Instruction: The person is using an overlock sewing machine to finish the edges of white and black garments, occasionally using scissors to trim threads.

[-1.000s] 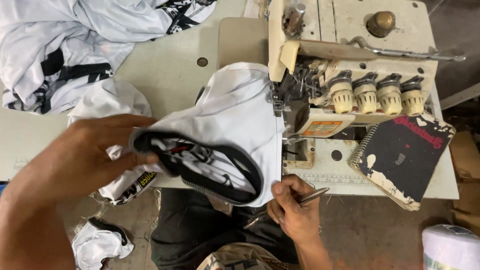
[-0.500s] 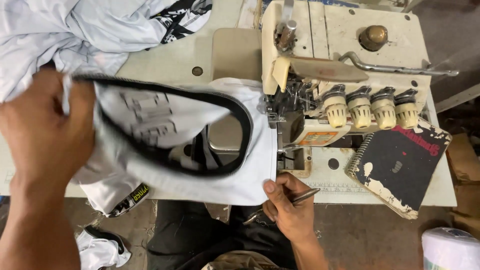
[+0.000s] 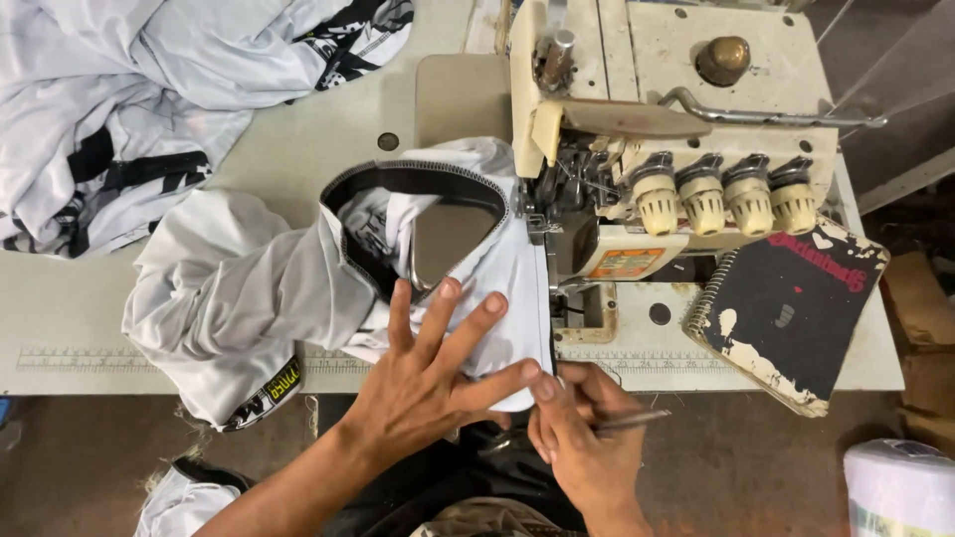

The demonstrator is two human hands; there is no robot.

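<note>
A white garment (image 3: 249,288) with a black neckband (image 3: 418,177) lies on the sewing table, its edge against the overlock sewing machine (image 3: 657,149). My left hand (image 3: 428,373) presses flat on the white fabric, fingers spread, just left of the machine's needle area. My right hand (image 3: 582,433) sits at the table's front edge, pinching the fabric's lower corner and holding small metal tweezers (image 3: 632,421).
A pile of white and black garments (image 3: 149,109) fills the table's back left. A black spiral notebook (image 3: 791,308) leans at the machine's right. A ruler strip (image 3: 90,360) runs along the table's front edge. A white roll (image 3: 900,487) stands at the lower right.
My left hand brought the garment down from a raised, stretched-open hold and now lies flat on it. The neckband has settled on the table by the machine. My right hand stayed put.
</note>
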